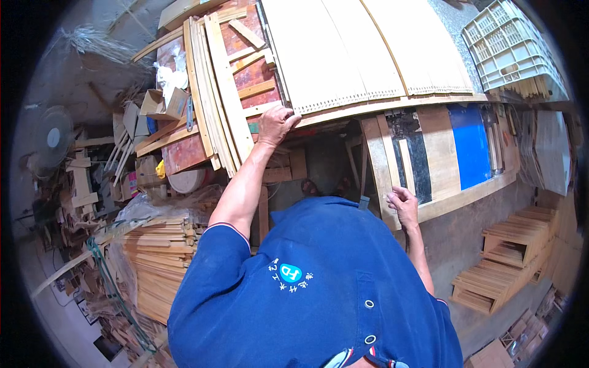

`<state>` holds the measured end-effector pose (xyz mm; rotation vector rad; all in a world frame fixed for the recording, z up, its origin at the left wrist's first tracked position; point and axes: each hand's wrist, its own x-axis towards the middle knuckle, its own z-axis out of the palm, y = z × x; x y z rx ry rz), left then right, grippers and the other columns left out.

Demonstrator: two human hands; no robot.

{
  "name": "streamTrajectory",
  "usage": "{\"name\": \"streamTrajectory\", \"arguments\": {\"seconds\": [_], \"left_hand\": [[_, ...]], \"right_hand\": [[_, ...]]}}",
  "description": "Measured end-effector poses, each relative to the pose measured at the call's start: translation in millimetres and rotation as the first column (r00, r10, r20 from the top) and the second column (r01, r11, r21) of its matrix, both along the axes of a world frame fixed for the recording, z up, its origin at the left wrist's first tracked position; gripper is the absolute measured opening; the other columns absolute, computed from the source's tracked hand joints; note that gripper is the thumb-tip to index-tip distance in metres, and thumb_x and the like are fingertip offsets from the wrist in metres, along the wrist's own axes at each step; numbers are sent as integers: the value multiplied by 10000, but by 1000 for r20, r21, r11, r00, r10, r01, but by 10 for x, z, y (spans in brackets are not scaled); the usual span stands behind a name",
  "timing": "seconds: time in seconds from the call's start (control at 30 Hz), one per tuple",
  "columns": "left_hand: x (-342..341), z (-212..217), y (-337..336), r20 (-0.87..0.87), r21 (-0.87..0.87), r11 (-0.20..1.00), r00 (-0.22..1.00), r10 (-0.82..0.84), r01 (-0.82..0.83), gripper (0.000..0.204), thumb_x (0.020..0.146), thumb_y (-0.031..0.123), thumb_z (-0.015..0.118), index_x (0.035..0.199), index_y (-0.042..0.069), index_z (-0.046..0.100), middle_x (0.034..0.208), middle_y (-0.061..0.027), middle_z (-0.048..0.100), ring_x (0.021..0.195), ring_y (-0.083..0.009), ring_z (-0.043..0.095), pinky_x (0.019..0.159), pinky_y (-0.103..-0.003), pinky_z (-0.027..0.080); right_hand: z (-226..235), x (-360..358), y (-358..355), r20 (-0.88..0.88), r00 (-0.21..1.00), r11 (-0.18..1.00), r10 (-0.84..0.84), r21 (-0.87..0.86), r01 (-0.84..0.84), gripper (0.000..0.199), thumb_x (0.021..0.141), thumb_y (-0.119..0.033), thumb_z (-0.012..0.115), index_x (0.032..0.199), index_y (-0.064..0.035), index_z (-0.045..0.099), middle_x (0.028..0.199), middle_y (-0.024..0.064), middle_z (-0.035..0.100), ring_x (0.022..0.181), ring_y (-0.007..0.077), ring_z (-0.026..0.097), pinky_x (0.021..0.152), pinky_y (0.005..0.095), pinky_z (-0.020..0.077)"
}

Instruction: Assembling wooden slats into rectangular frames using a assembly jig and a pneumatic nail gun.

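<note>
My left hand (279,125) is closed at the near left corner of the work table, its fingertips at the wooden edge rail (343,111). Whether something small is pinched there is hidden. Pale flat boards (337,55) lie side by side on the table just beyond it, with a row of small notches along their near edge. My right hand (404,207) hovers lower and to the right, fingers bent and apart, holding nothing I can see. It is close to the near end of a narrow wooden strip (406,165) on the slatted side bench (438,207).
Long wooden strips (211,92) lie on a reddish board at the left. A blue panel (469,147) is set in the side bench. A white plastic crate (509,46) stands far right. Stacked wooden frames (509,257) sit lower right, and bundled slats (162,257) lower left.
</note>
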<state>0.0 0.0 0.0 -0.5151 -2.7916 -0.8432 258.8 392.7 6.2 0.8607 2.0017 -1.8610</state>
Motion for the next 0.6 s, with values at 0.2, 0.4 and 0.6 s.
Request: {"name": "streamTrajectory", "arguments": {"seconds": [0.2,0.4,0.6], "left_hand": [[76,-14,89,-32,72,997,999,28,-25,251,805,335,791,832,92,738,808,-79,681,768,-269,671,694,-382,535],[126,24,144,-30,215,970,992,124,-115,227,817,302,782,854,84,731,783,-90,664,750,-276,663,680,-382,530],[295,178,666,106,-214,896,902,418,-390,768,624,573,864,1088,6,633,1117,-180,613,1092,-366,558,935,-520,428]], "right_hand": [[-98,6,220,-2,999,999,34,-23,-34,355,913,-77,728,1232,47,634,954,89,708,791,120,669,678,246,552],[-182,-68,245,5,997,993,80,-84,-79,353,912,-68,720,1230,56,629,941,86,703,797,120,659,664,234,523],[-207,-216,289,-26,967,958,255,142,-249,398,894,-150,736,1236,34,650,965,92,720,829,131,667,726,270,534]]}}
